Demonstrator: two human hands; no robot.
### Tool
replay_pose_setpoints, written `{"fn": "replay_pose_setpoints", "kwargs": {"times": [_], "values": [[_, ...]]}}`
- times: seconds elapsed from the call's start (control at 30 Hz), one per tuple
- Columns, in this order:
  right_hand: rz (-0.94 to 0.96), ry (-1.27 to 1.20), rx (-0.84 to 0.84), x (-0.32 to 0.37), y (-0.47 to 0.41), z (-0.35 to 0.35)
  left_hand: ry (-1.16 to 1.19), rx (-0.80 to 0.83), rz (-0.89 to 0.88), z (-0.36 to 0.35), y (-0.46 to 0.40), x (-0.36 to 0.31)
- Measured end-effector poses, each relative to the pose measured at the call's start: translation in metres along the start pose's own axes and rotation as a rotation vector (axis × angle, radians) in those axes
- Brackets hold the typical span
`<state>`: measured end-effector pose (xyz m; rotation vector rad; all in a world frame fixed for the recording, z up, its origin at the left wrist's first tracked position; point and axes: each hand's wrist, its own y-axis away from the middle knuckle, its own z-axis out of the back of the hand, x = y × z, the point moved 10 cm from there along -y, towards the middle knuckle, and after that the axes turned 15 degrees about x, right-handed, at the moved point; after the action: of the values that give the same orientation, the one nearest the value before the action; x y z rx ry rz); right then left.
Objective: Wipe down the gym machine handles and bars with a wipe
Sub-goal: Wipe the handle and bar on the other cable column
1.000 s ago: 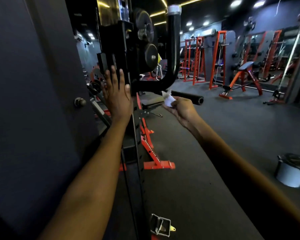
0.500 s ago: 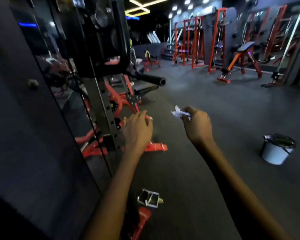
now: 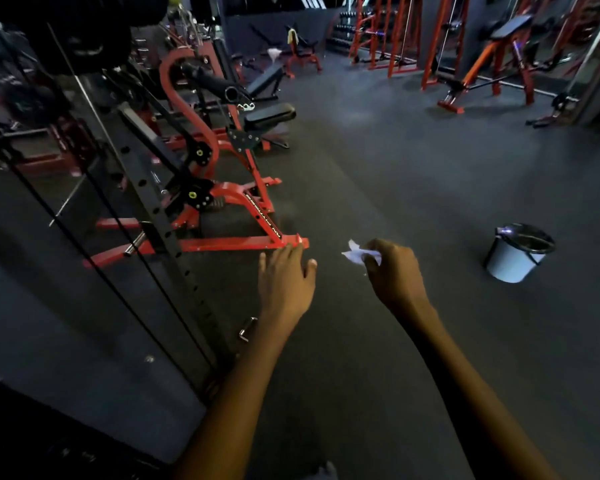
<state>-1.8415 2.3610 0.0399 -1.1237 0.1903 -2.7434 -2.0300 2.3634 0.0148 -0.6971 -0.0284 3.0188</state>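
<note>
My right hand (image 3: 394, 273) pinches a crumpled white wipe (image 3: 354, 255) in the air above the dark floor. My left hand (image 3: 286, 277) hangs beside it with fingers relaxed and straight, holding nothing, just in front of the red base bar (image 3: 229, 243) of a gym machine. The black upright post (image 3: 174, 244) of the cable machine with its holes and cables runs down the left. A black padded handle bar (image 3: 210, 80) sticks out higher up on the red machine. Part of a metal cable handle (image 3: 247, 329) shows on the floor behind my left forearm.
A grey bucket (image 3: 515, 254) stands on the floor to the right. A red-framed bench with a black seat (image 3: 269, 116) sits behind the machine. More red racks and a bench (image 3: 492, 60) stand at the back right. A dark panel (image 3: 49, 323) fills the left.
My view has dropped from the machine's upper curved bar to the floor. My left hand came off the machine and lowered. My right hand lowered too, still holding the wipe.
</note>
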Motion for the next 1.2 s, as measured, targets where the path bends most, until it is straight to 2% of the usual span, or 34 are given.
{"fn": "replay_pose_setpoints", "kwargs": {"times": [0.17,0.4,0.5,0.67,0.9,1.0,1.1,1.2], "values": [[0.078,0.116,0.03,-0.028,-0.046,0.007,0.022,-0.001,0.003,-0.025,-0.047,-0.025],[0.123,0.325,0.158,-0.081,-0.14,0.017,0.047,0.041,0.133,-0.066,-0.13,-0.045],[0.13,0.276,0.192,-0.103,-0.175,0.02,0.053,0.058,0.195,-0.074,-0.158,-0.05],[0.212,0.045,0.32,-0.118,-0.246,0.006,0.018,-0.013,0.34,-0.071,-0.203,-0.042],[0.509,0.008,0.509,-0.092,-0.347,-0.015,0.055,-0.265,0.611,-0.042,-0.246,-0.035],[0.63,-0.13,0.535,-0.074,-0.372,-0.015,0.056,-0.379,0.691,-0.03,-0.25,-0.039],[0.745,-0.266,0.53,-0.047,-0.389,-0.02,0.042,-0.545,0.74,-0.009,-0.243,-0.042],[0.796,-0.389,0.551,-0.017,-0.402,-0.032,-0.056,-0.786,0.736,0.024,-0.227,-0.053]]}}
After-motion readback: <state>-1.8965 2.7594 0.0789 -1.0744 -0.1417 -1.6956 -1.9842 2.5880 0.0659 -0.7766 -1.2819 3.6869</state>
